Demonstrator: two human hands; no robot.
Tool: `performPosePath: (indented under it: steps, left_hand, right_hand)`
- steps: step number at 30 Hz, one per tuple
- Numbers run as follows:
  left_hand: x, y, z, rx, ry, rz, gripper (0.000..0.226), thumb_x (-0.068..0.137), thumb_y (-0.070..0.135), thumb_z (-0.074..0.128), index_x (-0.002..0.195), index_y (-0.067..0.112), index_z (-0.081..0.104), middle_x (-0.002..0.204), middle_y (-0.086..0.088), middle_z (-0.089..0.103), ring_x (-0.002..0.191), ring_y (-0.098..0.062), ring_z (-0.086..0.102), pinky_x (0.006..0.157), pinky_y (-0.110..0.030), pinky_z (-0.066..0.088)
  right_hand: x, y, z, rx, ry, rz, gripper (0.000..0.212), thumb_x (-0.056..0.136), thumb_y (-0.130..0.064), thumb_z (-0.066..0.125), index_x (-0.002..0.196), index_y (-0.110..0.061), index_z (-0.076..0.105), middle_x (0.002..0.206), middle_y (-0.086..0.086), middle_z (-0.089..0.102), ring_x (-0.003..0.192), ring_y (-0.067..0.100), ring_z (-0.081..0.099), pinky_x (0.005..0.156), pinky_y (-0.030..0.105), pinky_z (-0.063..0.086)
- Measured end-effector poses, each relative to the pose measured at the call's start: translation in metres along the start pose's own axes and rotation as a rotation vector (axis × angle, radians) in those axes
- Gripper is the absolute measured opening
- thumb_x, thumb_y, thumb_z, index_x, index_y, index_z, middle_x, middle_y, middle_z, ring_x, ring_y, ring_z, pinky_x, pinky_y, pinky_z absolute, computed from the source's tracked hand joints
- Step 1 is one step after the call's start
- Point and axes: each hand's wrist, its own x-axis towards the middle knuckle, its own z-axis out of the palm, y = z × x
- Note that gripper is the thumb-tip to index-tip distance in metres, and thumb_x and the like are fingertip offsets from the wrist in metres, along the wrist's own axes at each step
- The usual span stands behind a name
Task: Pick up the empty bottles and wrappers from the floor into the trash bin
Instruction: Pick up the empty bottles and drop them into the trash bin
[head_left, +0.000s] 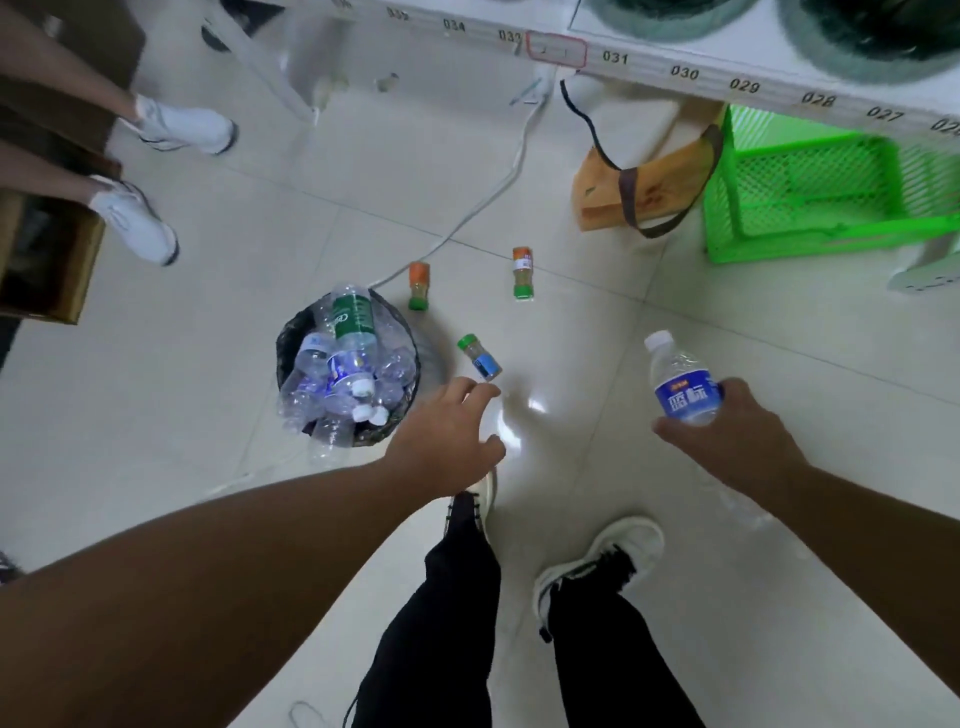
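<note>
Clearly the right hand carries its water bottle cap-up, fingers wrapped round the lower body below the blue label, probably so it can be dropped straight into the trash bin, which stands well to the left and is already heaped with clear bottles. The left hand holds nothing; its fingers are loosely spread and reach forward toward the blue-labelled little bottle with the green cap, which lies on the floor just beyond the fingertips, right beside the bin. Two orange-labelled bottles lie farther off, near a white cable. My guess is the small blue one gets taken next
</note>
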Motion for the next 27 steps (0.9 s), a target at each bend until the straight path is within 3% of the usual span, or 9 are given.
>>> performPosePath:
  steps: [5,9,14,20,27]
  left_hand:
    - [-0.010,-0.040,-0.003,-0.032,0.038,-0.006,0.067,0.087,0.055,0.049,0.149,0.029,0.046,0.143,0.002,0.051,0.126,-0.026,0.053,0.098,-0.045,0.049]
    - [-0.015,-0.079,-0.001,-0.061,0.033,0.023,0.063,0.092,0.050,0.056,0.150,0.029,0.045,0.144,0.002,0.051,0.130,-0.025,0.049,0.100,-0.042,0.046]
    - [-0.039,-0.120,-0.006,-0.076,0.020,0.158,0.058,0.092,0.045,0.059,0.147,0.029,0.051,0.143,0.003,0.053,0.128,-0.023,0.052,0.097,-0.041,0.048]
    - [-0.058,-0.194,-0.054,-0.146,0.144,0.336,0.043,0.094,0.035,0.060,0.135,0.023,0.061,0.123,0.004,0.062,0.109,-0.019,0.058,0.091,-0.041,0.052]
    - [-0.057,-0.308,-0.115,-0.163,0.260,0.194,0.042,0.097,0.040,0.058,0.136,0.025,0.061,0.125,0.005,0.063,0.107,-0.018,0.058,0.092,-0.044,0.053]
  right_hand:
    - [-0.018,-0.023,0.032,-0.050,-0.043,-0.015,0.065,0.070,-0.064,0.085,0.110,-0.030,0.047,0.086,-0.004,0.065,0.071,0.014,0.062,0.059,0.031,0.041]
    - [-0.026,-0.057,0.062,-0.056,-0.062,-0.004,0.065,0.072,-0.063,0.085,0.112,-0.028,0.048,0.089,-0.003,0.065,0.076,0.017,0.062,0.070,0.037,0.046]
    - [-0.047,-0.111,0.108,-0.018,-0.064,0.014,0.064,0.073,-0.062,0.086,0.113,-0.028,0.049,0.091,-0.003,0.065,0.078,0.017,0.063,0.068,0.036,0.046]
    - [-0.084,-0.204,0.152,0.106,-0.009,-0.010,0.057,0.071,-0.073,0.079,0.100,-0.033,0.050,0.090,-0.007,0.068,0.077,0.012,0.065,0.060,0.029,0.043]
    - [-0.100,-0.328,0.207,0.115,-0.042,-0.145,0.055,0.069,-0.073,0.077,0.098,-0.034,0.051,0.090,-0.009,0.069,0.075,0.009,0.067,0.059,0.031,0.047]
